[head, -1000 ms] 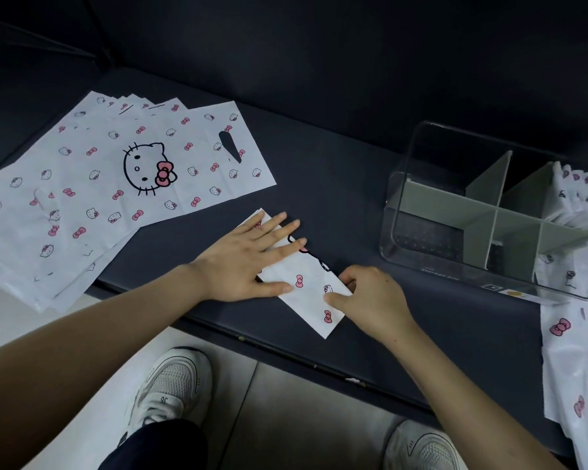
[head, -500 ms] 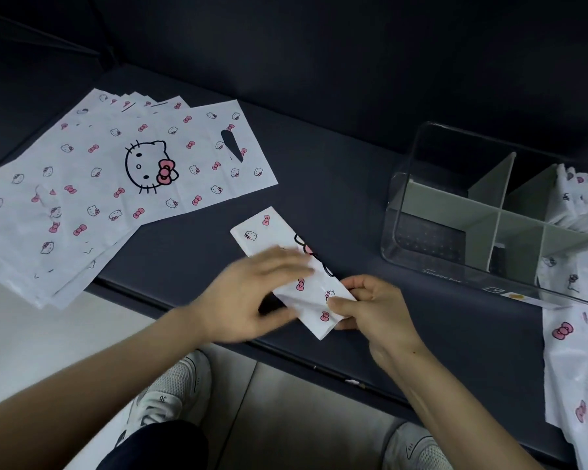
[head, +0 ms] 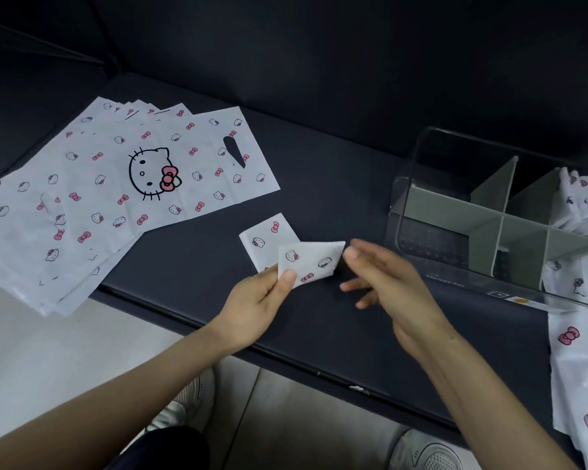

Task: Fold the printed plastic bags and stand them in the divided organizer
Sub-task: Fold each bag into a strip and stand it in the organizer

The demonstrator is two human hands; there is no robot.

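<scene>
One white plastic bag printed with cat faces and pink bows is in hand, already narrowed to a strip and partly doubled over. The left grip pinches its near end between thumb and fingers and lifts that end over the part lying flat on the dark bench, just left of the clear plastic organizer with grey-green dividers. The right grip is released, fingers loosely spread and blurred, between bag and organizer; whether a fingertip touches the bag's corner I cannot tell. Inside the organizer, folded bags stand only at its right end. Well to its left lies a fanned stack of flat bags, unfolded. More printed plastic lies by its right end. I judge the task well short of done: this fold needs finishing, and many bags remain.
</scene>
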